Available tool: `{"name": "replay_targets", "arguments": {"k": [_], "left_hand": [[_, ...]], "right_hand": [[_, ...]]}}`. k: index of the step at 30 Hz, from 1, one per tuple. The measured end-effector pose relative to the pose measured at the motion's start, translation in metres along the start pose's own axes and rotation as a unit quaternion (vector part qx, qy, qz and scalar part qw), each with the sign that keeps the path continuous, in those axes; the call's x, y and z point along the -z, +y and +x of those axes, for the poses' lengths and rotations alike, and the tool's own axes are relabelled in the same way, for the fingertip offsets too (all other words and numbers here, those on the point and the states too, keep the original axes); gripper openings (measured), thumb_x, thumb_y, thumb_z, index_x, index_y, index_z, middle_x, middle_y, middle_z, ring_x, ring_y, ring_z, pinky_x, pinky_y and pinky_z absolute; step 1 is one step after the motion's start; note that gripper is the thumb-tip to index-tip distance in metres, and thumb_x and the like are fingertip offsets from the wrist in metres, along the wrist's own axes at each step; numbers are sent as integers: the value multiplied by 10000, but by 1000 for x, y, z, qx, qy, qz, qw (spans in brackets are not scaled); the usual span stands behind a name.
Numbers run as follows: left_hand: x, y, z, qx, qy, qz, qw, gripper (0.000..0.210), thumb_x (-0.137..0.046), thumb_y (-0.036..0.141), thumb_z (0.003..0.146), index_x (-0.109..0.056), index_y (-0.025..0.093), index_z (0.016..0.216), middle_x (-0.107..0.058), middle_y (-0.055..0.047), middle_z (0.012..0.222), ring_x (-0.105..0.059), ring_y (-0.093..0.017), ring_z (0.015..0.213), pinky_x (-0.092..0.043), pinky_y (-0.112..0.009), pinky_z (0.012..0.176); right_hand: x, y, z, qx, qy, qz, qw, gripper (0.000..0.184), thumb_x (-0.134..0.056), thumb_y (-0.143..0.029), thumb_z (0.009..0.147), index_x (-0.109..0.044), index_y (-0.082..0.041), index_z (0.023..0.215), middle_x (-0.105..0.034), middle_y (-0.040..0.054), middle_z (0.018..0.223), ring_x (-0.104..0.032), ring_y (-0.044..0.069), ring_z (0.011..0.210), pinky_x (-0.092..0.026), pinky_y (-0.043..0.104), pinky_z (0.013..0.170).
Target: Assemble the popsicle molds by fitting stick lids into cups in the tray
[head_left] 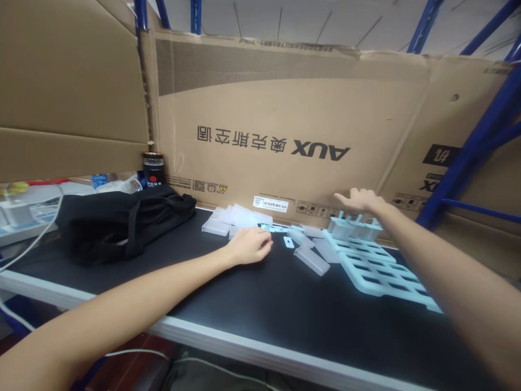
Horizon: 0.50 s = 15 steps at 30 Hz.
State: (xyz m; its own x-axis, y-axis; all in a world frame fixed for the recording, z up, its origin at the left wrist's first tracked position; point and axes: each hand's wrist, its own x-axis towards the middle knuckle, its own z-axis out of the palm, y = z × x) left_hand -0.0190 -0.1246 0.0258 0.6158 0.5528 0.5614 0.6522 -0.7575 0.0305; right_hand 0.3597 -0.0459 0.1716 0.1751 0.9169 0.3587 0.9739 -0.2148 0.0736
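Note:
My left hand (250,245) lies on the black tabletop with its fingers curled under; whether anything is in them is hidden. Small light blue pieces (274,228) and loose translucent plastic sleeves (311,260) lie around it, and one small blue piece with a hole (288,242) is just to its right. My right hand (358,200) hovers over the light blue ice-pop mold frame (374,271), thumb stretched out and nothing seen in it. Below it, several translucent molds (345,228) with blue stick handles (359,218) stand upright in the frame's far end.
A large cardboard panel (252,108) stands behind the table. On the left are a black cloth bag (126,222), a dark jar (153,169) and a white cable (40,233). Blue rack posts (468,157) rise at the right. The table's pale front edge (244,342) runs below.

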Motion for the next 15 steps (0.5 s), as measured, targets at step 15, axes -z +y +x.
{"name": "replay_targets", "arguments": {"k": [15], "left_hand": [[-2, -2, 1, 7, -6, -5, 1000, 241, -440, 314, 962, -603, 208, 819, -663, -28, 829, -632, -200, 800, -413, -285, 626]], "right_hand": [[-24, -2, -7, 19, -210, -20, 977, 396, -723, -379, 697, -691, -201, 1050, -711, 82, 904, -666, 196, 619, -546, 350, 627]]}}
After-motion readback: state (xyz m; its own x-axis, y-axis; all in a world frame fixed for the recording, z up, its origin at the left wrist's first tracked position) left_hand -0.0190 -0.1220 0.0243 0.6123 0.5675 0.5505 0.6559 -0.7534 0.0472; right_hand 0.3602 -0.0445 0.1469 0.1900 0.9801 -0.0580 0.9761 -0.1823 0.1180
